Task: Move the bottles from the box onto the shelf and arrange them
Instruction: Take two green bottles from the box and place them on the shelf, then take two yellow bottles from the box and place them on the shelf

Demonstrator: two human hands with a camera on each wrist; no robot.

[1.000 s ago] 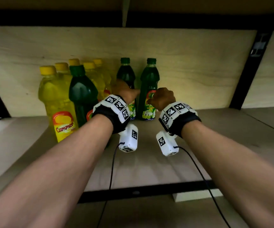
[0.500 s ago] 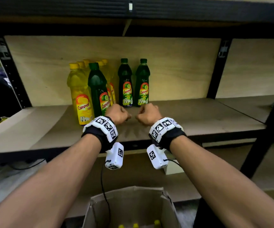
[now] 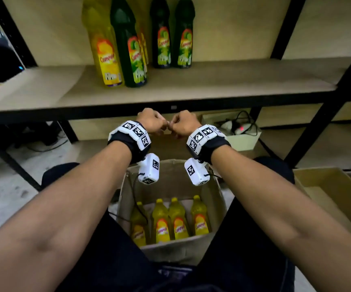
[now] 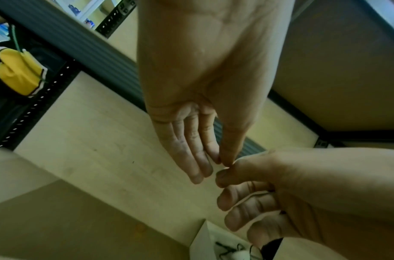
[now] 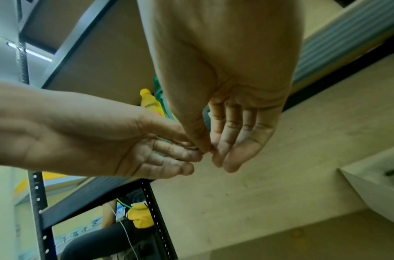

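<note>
Above the box (image 3: 170, 247), where four yellow bottles (image 3: 162, 224) wait at 6 o'clock, we hold our left hand (image 3: 152, 123) and right hand (image 3: 184, 124) empty, fingers loosely curled, fingertips touching, probably ready to reach down.

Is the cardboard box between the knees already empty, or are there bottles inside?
Not empty. The box holds four yellow bottles, standing upright in a row.

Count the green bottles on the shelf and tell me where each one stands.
3. One green bottle stands near the front, beside a yellow bottle. Two more stand side by side further back, to its right. Others may be hidden behind the front bottles.
</note>
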